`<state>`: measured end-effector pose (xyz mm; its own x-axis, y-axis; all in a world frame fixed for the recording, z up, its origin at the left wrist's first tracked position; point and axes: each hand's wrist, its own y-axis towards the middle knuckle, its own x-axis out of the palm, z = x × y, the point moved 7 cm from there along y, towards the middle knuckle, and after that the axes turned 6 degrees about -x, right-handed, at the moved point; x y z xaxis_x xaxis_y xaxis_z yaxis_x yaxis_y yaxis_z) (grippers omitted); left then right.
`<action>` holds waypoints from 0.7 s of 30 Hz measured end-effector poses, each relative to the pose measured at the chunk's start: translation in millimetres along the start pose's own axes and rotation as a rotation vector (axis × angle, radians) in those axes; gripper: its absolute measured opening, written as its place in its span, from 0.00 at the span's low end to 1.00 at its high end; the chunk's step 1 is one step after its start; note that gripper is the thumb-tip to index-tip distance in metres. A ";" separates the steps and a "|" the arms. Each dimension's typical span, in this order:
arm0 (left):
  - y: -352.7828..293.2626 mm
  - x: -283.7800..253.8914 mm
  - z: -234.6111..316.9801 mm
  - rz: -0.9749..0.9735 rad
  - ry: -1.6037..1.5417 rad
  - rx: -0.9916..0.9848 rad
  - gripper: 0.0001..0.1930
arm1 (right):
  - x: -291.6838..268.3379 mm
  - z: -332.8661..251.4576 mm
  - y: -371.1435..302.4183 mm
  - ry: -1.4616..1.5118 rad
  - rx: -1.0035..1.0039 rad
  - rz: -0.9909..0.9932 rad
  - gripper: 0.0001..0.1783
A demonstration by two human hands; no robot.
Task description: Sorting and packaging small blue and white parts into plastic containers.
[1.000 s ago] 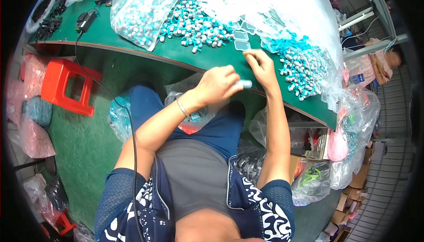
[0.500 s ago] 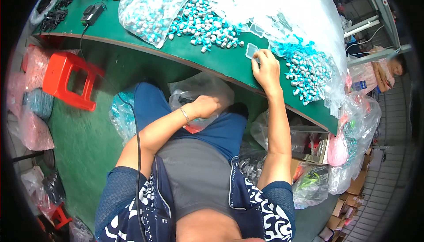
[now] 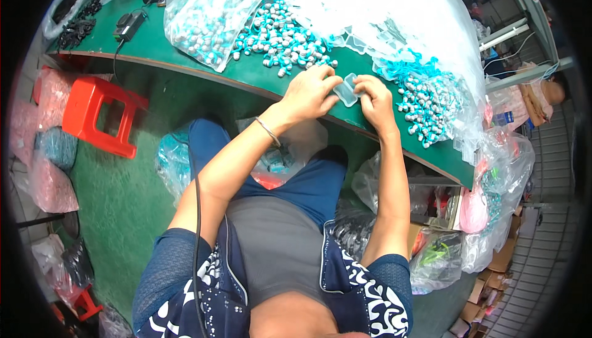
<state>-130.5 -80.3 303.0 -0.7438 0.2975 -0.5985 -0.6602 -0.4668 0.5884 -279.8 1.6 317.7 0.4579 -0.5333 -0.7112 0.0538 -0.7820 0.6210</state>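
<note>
The right hand (image 3: 376,103) pinches a clear box (image 3: 348,91); the left hand (image 3: 310,94), fingers curled, meets its other side, its grip unclear.

Passage stood open on the table (image 3: 153,47) between black adapter (image 3: 129,26) and filled bag (image 3: 203,32) at left. Between left pile (image 3: 287,45) and right pile (image 3: 424,103), the right hand (image 3: 375,99) and clear case (image 3: 348,93) obstructed the near gap.

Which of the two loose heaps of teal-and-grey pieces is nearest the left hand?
The left heap, beside the bulging clear bag; the right heap lies beyond the right hand.
</note>
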 end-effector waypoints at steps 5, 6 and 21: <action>-0.6 13.1 2.6 -0.112 0.068 0.039 0.17 | 21.4 33.4 38.6 -0.091 0.268 0.082 0.06; -2.4 12.1 0.6 -0.123 0.076 0.037 0.17 | 33.1 35.8 49.6 -0.108 0.343 0.055 0.09; -6.9 7.5 -6.6 -0.023 -0.031 0.012 0.11 | 6.1 34.8 21.4 0.141 0.511 0.198 0.11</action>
<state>-130.8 -80.3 290.9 -0.7313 0.3340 -0.5946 -0.6781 -0.4496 0.5814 -306.7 -29.6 315.2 0.5312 -0.6649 -0.5251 -0.4656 -0.7469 0.4747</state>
